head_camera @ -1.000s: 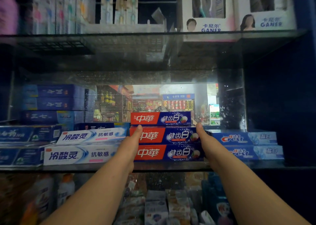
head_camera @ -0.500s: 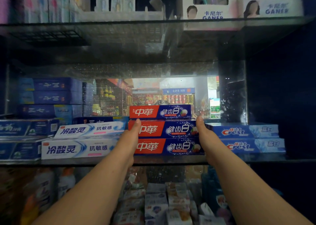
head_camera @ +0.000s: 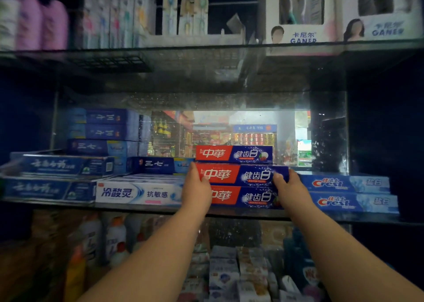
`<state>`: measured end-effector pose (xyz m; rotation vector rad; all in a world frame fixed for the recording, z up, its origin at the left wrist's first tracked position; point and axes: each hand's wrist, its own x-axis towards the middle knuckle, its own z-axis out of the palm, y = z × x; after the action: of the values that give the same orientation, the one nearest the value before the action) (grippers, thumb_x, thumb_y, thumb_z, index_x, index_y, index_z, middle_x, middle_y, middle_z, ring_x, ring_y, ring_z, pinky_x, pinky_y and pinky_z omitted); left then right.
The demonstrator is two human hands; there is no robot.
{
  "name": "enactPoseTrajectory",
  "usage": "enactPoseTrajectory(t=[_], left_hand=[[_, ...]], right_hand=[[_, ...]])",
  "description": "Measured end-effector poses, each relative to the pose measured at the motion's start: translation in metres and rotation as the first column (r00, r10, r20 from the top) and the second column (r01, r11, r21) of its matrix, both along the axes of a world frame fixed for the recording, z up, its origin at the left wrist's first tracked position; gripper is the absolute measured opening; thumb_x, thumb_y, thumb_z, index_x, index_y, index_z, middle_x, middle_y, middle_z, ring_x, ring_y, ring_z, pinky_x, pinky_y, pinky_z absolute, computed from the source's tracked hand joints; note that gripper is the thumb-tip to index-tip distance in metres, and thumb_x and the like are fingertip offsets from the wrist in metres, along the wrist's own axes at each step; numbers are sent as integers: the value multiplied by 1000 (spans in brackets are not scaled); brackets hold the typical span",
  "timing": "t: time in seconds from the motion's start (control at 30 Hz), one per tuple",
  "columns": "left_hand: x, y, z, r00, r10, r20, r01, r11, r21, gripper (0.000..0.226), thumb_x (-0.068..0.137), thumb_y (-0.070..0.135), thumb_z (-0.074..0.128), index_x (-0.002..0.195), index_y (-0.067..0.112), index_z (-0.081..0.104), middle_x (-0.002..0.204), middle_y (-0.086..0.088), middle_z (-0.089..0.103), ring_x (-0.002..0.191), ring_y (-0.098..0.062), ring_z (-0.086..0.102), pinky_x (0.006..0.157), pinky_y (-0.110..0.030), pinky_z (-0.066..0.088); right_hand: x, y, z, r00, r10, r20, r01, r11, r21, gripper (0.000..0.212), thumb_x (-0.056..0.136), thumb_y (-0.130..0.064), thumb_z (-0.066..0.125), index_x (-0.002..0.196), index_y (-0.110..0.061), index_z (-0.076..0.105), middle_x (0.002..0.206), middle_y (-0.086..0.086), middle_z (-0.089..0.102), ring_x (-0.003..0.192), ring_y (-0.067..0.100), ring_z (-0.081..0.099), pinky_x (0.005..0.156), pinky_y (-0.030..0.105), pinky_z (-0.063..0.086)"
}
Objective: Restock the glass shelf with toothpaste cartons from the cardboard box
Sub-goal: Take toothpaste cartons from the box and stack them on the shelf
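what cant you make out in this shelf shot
Cardboard box: nowhere in the head view, outside the frame.
Ends of the middle red carton: covered by the left hand and right hand gripping it.
Pink bottles, top left: blurred, labels unreadable.
Goods below the glass shelf: dim, blurred, cut off by the bottom edge.

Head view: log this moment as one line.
left hand: grips middle red-and-blue carton, left end | right hand: grips its right end | rests on: bottom carton | support: glass shelf
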<state>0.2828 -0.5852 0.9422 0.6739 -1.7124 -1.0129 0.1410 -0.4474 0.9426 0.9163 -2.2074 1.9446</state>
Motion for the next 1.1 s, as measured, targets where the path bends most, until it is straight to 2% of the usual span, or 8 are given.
enactPoseTrajectory(t=[0.1,0.17,0.27,0.43,0.53,0.67,0.87,1.1], left_hand=[[7,9,-1,999,51,-8,-51,995,-91,58,102,20,34,153,27,8,153,-5,33,128,-25,48,102,-40,46],[17,14,-1,999,41,-10,-43,982,-182,56,103,22,34,153,28,10,157,0,26,133,-20,42,104,-34,43],[40,12,3,1000,9,-21,-15,943,-332,53,103,24,34,152,30,15,156,11,22,138,-7,30,109,-25,32],[92,-34,5,982,188,9,-170,909,-380,49,102,23,37,150,25,26,158,8,22,144,-11,24,115,-27,23],[121,-69,-3,937,324,131,-260,897,-357,50,101,22,38,150,19,26,158,2,23,144,-15,24,116,-30,22],[142,-97,-13,873,375,313,-258,898,-356,50,102,18,37,151,18,25,160,3,16,148,-13,12,118,-27,13],[139,-118,-18,724,452,521,-215,865,-453,57,101,24,38,152,19,14,161,1,8,149,-20,2,120,-39,14],[146,-113,-39,738,579,347,-320,753,-574,51,99,24,40,149,25,28,157,9,23,148,-12,10,121,-41,14]], right_hand=[[5,3,-1,999,-24,-37,23,999,-25,53,99,-36,43,147,-21,27,123,10,57,83,18,59,56,29,48],[13,4,-4,980,-114,-162,104,992,-66,56,98,-35,47,148,-22,25,140,8,47,106,24,57,76,40,54],[42,-5,-7,824,-266,-500,249,963,-102,57,96,-27,51,147,-20,28,158,3,22,144,23,24,114,45,28],[113,-51,-1,566,-3,-825,92,994,60,58,97,-24,51,149,-21,27,157,-6,20,146,12,13,119,30,10],[138,-88,0,471,216,-855,28,965,259,59,99,-26,46,152,-22,20,160,-5,14,148,12,9,115,23,4],[155,-135,0,399,405,-823,107,871,480,59,101,-23,42,153,-16,15,160,5,14,149,21,7,119,32,9],[155,-169,0,479,403,-780,321,747,583,57,99,-33,42,148,-8,26,157,15,23,148,32,8,117,47,11],[152,-160,-6,462,372,-805,259,811,524,44,96,-35,48,135,-19,37,145,10,40,140,30,27,114,50,19]])
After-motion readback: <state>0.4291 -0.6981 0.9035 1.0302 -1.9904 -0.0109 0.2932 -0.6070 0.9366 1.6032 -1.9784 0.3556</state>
